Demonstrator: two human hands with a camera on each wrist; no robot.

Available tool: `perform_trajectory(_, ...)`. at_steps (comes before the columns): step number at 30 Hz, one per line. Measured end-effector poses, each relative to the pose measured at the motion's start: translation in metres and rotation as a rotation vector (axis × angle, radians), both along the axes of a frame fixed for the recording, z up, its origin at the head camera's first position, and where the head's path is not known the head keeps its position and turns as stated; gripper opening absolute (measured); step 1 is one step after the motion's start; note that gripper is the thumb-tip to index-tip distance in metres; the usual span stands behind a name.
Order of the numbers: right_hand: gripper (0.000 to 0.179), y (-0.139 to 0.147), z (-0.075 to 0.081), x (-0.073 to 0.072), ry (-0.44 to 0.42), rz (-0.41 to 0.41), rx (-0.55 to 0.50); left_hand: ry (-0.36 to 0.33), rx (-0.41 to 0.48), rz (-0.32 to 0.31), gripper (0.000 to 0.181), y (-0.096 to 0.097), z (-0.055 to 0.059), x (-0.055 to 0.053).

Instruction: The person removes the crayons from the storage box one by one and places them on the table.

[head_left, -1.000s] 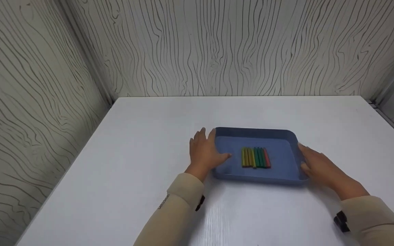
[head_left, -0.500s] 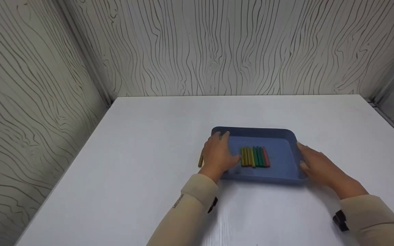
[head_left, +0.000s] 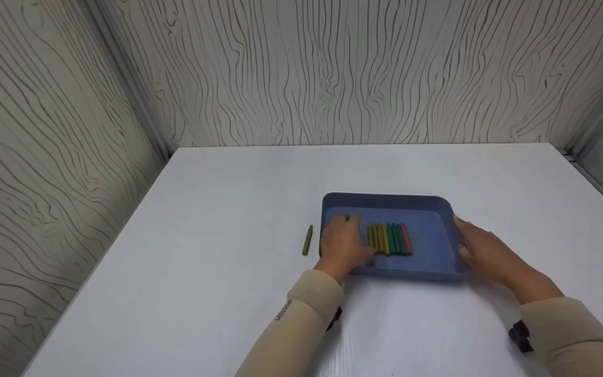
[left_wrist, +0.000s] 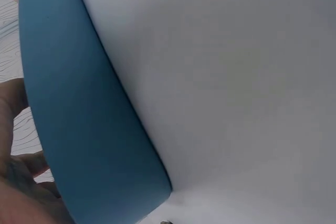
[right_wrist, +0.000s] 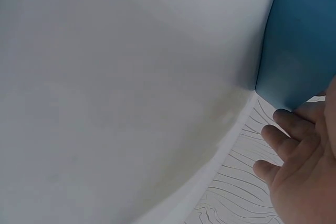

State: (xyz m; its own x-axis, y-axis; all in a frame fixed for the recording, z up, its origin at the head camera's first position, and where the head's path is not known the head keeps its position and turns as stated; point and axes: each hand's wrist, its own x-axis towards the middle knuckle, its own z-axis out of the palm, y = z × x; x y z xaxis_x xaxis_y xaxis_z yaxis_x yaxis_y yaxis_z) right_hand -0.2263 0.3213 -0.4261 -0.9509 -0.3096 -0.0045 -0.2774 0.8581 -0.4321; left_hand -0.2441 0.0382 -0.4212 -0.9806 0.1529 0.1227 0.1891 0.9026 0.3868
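Blue and plastic-looking, a shallow rectangular tray [head_left: 385, 201] holds a side-by-side row of slim olive, yellow, green and red crayons [head_left: 392, 240]; the work looks part done, since one slim olive crayon [head_left: 308, 240] lies outside on the white counter [head_left: 228, 209], at the tray's nine o'clock; the left hand [head_left: 343, 241] is inside at nine o'clock, fingers bent, holding what I cannot tell; the right hand [head_left: 492, 257] touches the three o'clock wall, fingers loosely extended, steadying rather than clenching; bare tray floor shows toward twelve and three; counter room is widest toward nine.
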Motion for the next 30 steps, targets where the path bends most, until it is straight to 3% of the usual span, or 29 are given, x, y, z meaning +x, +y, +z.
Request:
perform_trajectory(14,0.063,0.002,-0.001,0.000,0.018,0.004,0.003,-0.035,0.105,0.011,0.063,0.010,-0.010,0.000)
perform_trajectory(22,0.063,0.001,-0.002,-0.001,-0.002,-0.006,0.008,-0.103,0.203,0.013,0.056,0.012,-0.011,-0.004)
perform_trajectory(30,0.062,-0.002,-0.001,0.000,0.000,-0.010,0.009,-0.119,0.184,0.004,0.054,0.014,-0.013,-0.009)
